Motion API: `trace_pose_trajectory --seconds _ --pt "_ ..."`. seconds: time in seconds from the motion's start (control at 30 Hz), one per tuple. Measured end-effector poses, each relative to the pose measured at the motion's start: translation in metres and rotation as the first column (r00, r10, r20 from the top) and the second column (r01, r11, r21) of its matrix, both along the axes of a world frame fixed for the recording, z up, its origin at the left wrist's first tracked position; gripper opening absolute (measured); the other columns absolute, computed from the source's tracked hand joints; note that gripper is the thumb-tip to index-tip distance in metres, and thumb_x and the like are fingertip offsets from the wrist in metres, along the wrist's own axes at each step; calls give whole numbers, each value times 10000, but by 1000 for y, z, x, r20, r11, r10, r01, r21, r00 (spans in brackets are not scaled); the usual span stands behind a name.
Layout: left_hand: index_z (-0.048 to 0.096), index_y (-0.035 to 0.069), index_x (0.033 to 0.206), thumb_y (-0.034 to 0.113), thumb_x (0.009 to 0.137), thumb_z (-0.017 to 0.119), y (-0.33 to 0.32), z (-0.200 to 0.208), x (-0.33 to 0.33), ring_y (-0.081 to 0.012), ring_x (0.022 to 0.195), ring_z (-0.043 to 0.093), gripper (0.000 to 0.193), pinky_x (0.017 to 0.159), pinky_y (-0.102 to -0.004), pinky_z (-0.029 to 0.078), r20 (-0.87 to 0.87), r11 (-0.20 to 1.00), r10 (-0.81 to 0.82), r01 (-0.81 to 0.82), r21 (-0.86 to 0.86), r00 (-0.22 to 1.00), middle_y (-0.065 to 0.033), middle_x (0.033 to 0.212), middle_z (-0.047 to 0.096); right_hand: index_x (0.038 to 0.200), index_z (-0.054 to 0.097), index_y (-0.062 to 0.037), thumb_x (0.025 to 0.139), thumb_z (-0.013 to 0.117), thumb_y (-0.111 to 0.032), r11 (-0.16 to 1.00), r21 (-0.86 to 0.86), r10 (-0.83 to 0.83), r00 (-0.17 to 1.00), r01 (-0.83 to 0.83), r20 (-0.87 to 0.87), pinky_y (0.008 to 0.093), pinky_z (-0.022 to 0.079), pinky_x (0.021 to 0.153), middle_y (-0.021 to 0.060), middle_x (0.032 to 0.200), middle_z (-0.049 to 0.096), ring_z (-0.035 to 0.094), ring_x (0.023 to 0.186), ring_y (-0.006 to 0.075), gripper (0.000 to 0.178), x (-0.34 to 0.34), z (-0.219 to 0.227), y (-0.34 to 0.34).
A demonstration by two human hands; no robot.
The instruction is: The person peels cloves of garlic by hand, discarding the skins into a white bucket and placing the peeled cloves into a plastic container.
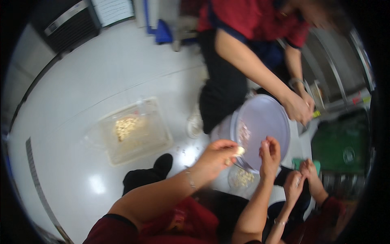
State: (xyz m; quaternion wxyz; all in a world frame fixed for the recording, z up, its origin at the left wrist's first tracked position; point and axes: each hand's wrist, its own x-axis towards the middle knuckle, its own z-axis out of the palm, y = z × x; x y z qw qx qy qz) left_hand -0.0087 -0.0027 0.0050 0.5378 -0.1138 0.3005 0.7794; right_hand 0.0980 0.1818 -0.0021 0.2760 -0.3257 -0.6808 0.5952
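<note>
My left hand [217, 159] is closed on a pale garlic clove [240, 151], held between thumb and fingers at the near left rim of a whitish bucket [270, 118]. Over the near side of that bucket my right hand [269, 156] is raised, its fingertips pinched together. What they hold, if anything, is too small to make out. Pinkish-white skins [243, 133] lie inside the bucket along its left wall. Below my hands, partly behind my right forearm, sits a clear bowl of pale cloves [243, 179].
A shallow tray [165, 140] on the floor at left holds clear plastic and pale cloves [126, 127]. A co-worker's hands [298, 107] work together beyond the bucket. Another person's hands [300, 179] are close at my right. A dark green bin [341, 142] stands at far right.
</note>
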Motion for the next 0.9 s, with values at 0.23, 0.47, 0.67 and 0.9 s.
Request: trace_pose_trajectory --seconds 0.23,0.47,0.67,0.9 --pt "602 -40 1003 103 860 626 -2 4 8 -118 740 621 204 617 -235 505 -415 996 -93 84 -40 905 -103 876 614 1075 536 8 958 463 -362 797 -535 245 960 -279 -136 235 463 558 78 890 595 559 679 122 396 -14 -2 -66" --pt "584 -12 996 134 871 620 -20 7 -9 -94 705 591 196 578 -215 480 -126 980 197 -192 52 972 -57 839 595 978 552 -29 928 533 -207 706 -680 178 979 -198 -100 227 483 615 59 872 592 567 731 119 186 -50 7 -68" --pt "567 21 902 132 855 561 10 -33 4 -140 717 567 120 593 -277 436 -265 926 128 -211 -313 956 -59 786 592 944 570 -44 898 567 -109 808 19 586 808 -588 61 169 394 565 20 832 582 500 652 49 80 -146 95 -153" --pt "587 11 885 152 835 547 16 -40 36 -194 770 600 154 673 -333 459 -678 923 -154 -140 -358 719 -138 809 631 1022 573 -3 846 620 -129 283 -60 891 239 -957 385 251 464 703 59 888 593 578 788 116 222 -230 46 -269"
